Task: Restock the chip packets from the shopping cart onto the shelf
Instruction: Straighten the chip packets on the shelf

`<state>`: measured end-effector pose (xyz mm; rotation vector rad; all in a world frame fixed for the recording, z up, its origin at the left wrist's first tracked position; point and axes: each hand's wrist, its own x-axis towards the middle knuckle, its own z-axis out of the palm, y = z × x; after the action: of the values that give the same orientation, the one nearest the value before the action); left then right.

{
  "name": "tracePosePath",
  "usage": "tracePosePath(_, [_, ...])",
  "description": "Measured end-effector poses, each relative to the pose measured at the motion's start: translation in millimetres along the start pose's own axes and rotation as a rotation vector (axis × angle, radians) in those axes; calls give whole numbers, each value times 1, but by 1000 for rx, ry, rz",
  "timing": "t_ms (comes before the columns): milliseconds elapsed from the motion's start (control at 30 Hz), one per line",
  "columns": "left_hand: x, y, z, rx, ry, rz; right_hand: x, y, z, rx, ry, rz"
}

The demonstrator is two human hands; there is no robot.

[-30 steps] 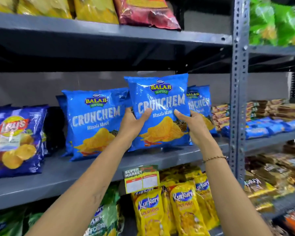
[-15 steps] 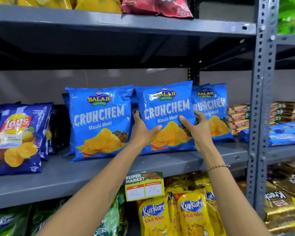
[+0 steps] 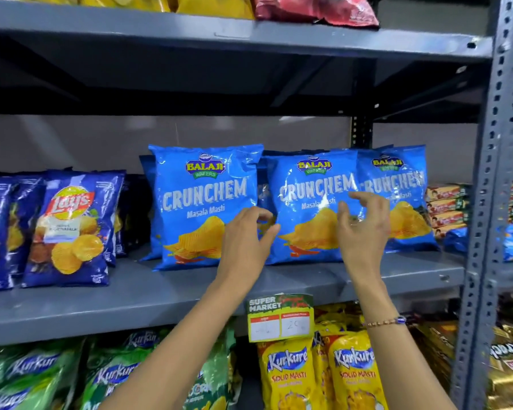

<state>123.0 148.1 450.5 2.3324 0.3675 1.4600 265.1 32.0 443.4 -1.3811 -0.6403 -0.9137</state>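
On the grey shelf (image 3: 107, 303), Lay's packets (image 3: 71, 229) stand far left, then a dark gap, then three upright Crunchem packets. Bare shelf runs along the front edge. Left hand (image 3: 243, 241) hovers, fingers spread, holding nothing, before the middle Crunchem packet (image 3: 311, 202); right hand (image 3: 365, 229) likewise, fingers loosely curled, just off its face.

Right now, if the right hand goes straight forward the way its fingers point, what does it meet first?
Most likely the middle Crunchem packet. The right hand is open in front of the packet's right part, its fingers curled toward it. Depth is unclear, but nothing shows between them.
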Motion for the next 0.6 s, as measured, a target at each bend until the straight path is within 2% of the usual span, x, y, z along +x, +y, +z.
tracePosePath(67, [-2,-12,-25,-88,42,-52,-15,-32,11,73,-53,-62])
tracePosePath(133, [-4,-28,-52,-117,80,-88,-35,-65,27,182,-187,-71])
tracePosePath(333, [-13,-93,-140,-25,122,-130,-98,-140,90,340,-594,24])
tracePosePath(500, [-18,-153,-214,69,232,-272,-129,-175,141,289,-840,191])
tracePosePath(600, [-19,-182,-244,197,169,-371,-142,-191,167,221,-934,243])
